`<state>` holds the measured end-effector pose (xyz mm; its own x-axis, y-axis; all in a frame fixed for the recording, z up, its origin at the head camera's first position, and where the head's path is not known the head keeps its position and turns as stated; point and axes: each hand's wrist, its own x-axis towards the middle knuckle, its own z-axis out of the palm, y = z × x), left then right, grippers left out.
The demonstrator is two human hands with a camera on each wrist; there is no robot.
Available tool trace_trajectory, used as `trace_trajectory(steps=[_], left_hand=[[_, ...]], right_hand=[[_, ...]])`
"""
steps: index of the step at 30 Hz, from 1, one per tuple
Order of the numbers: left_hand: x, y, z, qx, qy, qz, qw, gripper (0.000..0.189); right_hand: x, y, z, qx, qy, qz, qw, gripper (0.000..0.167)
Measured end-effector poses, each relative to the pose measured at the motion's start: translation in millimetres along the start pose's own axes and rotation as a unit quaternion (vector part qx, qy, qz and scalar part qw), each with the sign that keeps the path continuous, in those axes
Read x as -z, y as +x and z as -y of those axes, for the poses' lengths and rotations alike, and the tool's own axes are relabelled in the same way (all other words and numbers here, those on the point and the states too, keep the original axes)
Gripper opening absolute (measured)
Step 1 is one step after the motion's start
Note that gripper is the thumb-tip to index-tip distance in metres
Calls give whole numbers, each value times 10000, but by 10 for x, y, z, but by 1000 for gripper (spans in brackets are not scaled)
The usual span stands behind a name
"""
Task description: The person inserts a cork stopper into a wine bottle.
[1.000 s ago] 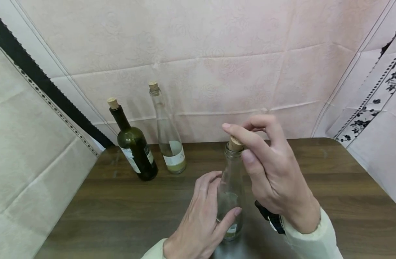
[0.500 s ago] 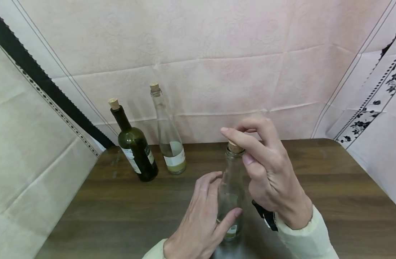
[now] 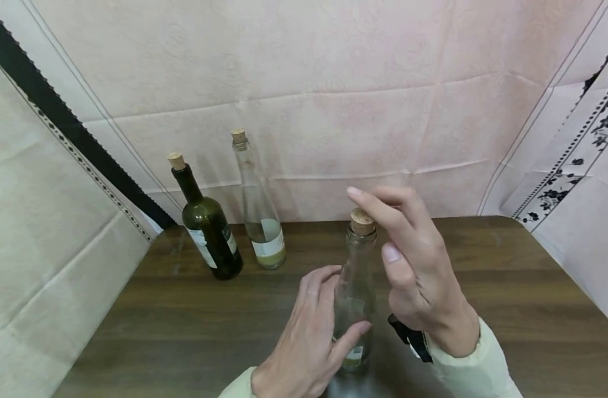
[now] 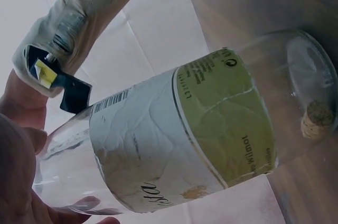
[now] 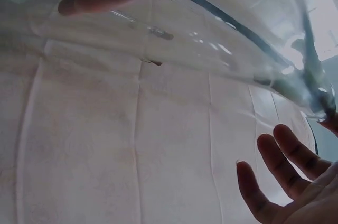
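Note:
A clear glass bottle (image 3: 356,271) stands upright on the table, a cork (image 3: 362,221) in its mouth. My left hand (image 3: 309,331) holds the bottle's lower body, thumb across the near side and fingers round the left. Beside the neck is my right hand (image 3: 418,260), its index finger reaching over the cork and its thumb apart from it. In the right wrist view, the right hand's fingers (image 5: 280,166) are spread loosely below the bottle neck. The left wrist view shows the bottle's white and green label (image 4: 179,129), and another cork (image 4: 317,120) at the bottle's base.
Two corked bottles stand at the back left: a dark green wine bottle (image 3: 211,232) and a clear one (image 3: 264,226) with a white and green label. Pale cloth (image 3: 309,83) hangs behind the wooden table (image 3: 184,331) and along its sides.
My right hand's thumb and index finger dipped at the cork, then lifted; the thumb has drawn away to the right, leaving more of the cork showing. The left hand stays on the bottle.

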<state>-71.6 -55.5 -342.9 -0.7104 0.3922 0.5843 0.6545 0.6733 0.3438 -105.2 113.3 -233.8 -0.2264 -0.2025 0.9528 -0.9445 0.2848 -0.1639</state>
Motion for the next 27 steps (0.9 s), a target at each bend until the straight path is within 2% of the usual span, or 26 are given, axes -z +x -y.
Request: trace_trajectory(steps=[4, 7, 12, 17, 19, 22, 27], left_hand=[[-2, 14, 21, 72, 12, 21, 10000, 65], [-3, 34, 47, 108, -1, -17, 9999, 64], [12, 68, 91, 315, -53, 101, 9994, 65], [38, 131, 146, 859, -193, 414, 9953, 68], [46, 154, 178, 984, -245, 428, 9939, 67], [45, 191, 240, 1009, -289, 341, 9939, 64], [33, 282, 336, 1195, -387, 332, 9915, 61]], right_hand=[[65, -23, -8, -164, -180, -173, 9996, 54], [105, -50, -27, -324, -314, -130, 9989, 52], [184, -133, -55, -647, -671, 271, 9953, 48], [263, -241, -101, -848, -911, 578, 9905, 44], [282, -298, -129, -926, -1013, 722, 9879, 43], [317, -388, -175, -1015, -1236, 980, 9823, 42], [407, -513, -254, -990, -1610, 1280, 9736, 40]])
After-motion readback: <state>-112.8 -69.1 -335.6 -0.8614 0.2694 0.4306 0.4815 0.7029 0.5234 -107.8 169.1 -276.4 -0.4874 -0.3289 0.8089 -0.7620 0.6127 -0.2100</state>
